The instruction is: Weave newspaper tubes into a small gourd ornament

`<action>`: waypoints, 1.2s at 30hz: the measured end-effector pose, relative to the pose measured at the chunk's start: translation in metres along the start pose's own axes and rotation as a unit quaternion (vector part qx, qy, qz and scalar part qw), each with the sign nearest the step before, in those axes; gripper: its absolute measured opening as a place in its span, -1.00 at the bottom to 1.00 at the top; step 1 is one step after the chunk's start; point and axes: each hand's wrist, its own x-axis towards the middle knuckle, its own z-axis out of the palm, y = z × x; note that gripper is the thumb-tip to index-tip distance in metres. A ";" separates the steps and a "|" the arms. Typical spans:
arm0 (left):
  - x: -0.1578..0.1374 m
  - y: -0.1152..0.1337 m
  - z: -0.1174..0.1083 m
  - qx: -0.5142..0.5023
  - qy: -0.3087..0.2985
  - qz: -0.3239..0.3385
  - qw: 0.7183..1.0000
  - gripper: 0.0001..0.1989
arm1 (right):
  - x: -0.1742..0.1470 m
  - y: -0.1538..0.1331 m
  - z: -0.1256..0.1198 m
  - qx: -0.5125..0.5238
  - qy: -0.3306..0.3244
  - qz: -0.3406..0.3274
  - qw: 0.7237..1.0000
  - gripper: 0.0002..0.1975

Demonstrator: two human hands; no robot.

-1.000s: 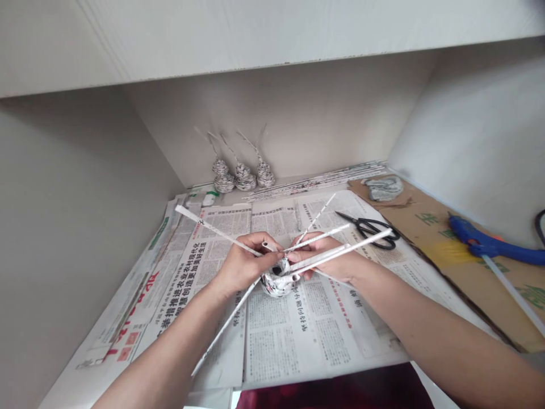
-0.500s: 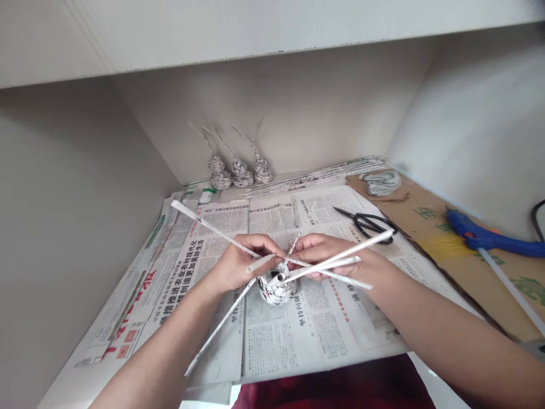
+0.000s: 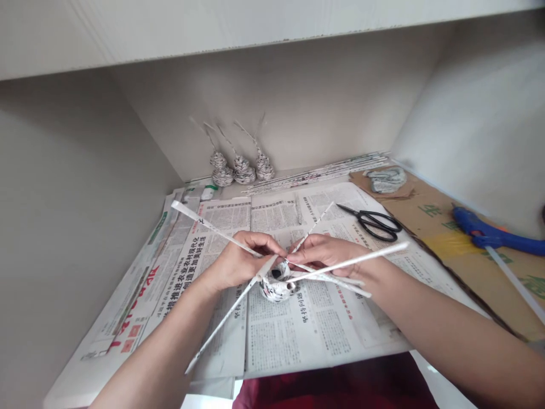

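Note:
Between my hands, low over the newspaper, is a small round woven paper piece (image 3: 276,288) with a dark opening in its top. Several rolled paper tubes (image 3: 353,261) stick out of it to both sides. My left hand (image 3: 247,258) is closed at its left and far side, thumb and fingers pinching a paper tube (image 3: 208,226) near the rim. At the far right of the rim, my right hand (image 3: 323,253) is closed too, its thumb and forefinger pinching a paper tube beside the left fingertips. Part of the weave is hidden behind the fingers.
Newspaper sheets (image 3: 289,341) cover the table. Black scissors (image 3: 374,223) lie at the right. Beyond them are a cardboard sheet (image 3: 430,227) and a blue glue gun (image 3: 489,230). Three gourd-shaped woven pieces (image 3: 244,170) and a bundle of paper tubes (image 3: 319,174) sit along the back wall.
The woven piece has turned slightly and its opening shows more. The tubes on the right have shifted, and the far upright tube leans further right. Both hands stay at the rim.

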 end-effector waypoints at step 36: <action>0.000 -0.002 0.008 0.050 -0.002 -0.038 0.998 -0.85 | -0.015 -0.012 0.017 -0.280 0.138 -0.101 0.944 -0.83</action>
